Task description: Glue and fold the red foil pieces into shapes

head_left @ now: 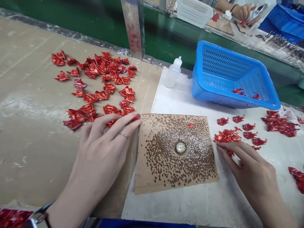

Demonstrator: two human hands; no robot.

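Observation:
My left hand is closed, thumb and index finger together at the cardboard's left edge. A glossy red piece with a blue line shows at those fingertips. My right hand pinches at the near side of a small pile of red pieces; anything between its fingertips is too small to make out. Between the hands lies a brown cardboard sheet spotted with dark glue drops. A round cap-like disc of clear liquid sits mid-sheet, and a small red bit rests near its far edge.
Many red pieces are scattered at left. A squeeze bottle stands behind the cardboard, beside a blue basket with a few red pieces inside. More red pieces lie at right. Across a green partition, another person's hand works.

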